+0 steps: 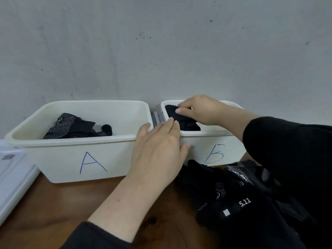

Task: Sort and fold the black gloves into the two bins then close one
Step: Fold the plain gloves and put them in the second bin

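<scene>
Taking bin A (53, 141) as the landmark: a flat white lid (12, 169) lay just left of it on the wooden table (53, 203); inside bin A sat a dotted black glove (71, 126), folded and slumped toward the bin's left half, and whether it was one glove or two I could not tell; the left hand (158, 150) rested just right of bin A, fingers nearly flat and spread, gripping nothing, its fingertips on the near rim of bin B (215, 153) and its thumb against that bin's front wall, seemingly steadying it; bin B stood beside bin A on the right, almost touching; further right and deeper, the right hand (199, 110) reached into bin B with fingers curled, pressing or pinching a plain black glove (181, 119) at its folded top; in front of bin B, right of bin A, a loose pile of gloves (233, 194) waited on the table, the count unclear since they overlapped; two bins, one lid in view

The gloves looked light, soft and limp, likely to unfold if released loosely; I judged a grip across the fold, or at the cuff, would serve best
</scene>
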A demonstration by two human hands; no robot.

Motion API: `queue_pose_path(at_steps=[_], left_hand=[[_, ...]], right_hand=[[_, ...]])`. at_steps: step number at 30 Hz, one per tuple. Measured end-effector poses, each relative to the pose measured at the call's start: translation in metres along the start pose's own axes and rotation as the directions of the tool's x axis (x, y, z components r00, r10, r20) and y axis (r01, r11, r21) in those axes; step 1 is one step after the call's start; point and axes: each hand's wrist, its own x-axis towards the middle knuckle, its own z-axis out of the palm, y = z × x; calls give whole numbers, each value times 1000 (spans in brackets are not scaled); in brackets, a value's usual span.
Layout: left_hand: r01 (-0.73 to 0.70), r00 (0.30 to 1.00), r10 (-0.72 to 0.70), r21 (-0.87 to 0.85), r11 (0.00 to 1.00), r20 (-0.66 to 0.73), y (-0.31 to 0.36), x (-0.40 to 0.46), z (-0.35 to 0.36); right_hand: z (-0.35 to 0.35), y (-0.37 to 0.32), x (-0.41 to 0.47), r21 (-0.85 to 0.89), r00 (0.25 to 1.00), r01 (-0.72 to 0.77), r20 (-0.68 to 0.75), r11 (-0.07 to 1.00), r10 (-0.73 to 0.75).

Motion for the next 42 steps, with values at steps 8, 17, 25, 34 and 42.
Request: queue_pose_path(at_steps=[8,17,25,34,42], left_hand=[[2,1000,-1,-28,1000,8,0,0,0],[5,1000,-4,-39,999,30,-1,1,0],[-18,995,25,-68,998,94,0,1,-8],[-32,998,38,-105,994,58,0,0,-9],[-82,982,14,-361,929,-187,16,-13,-5]], right_hand=[[10,5,0,3,936,22,351,1000,-22],[11,-13,10,-168,862,103,507,980,-4],[-15,-7,0,85,954,-54,300,995,26],[-26,-10,-8,131,999,-31,-7,991,32],[-27,-27,-117,298,853,70,-513,952,97]])
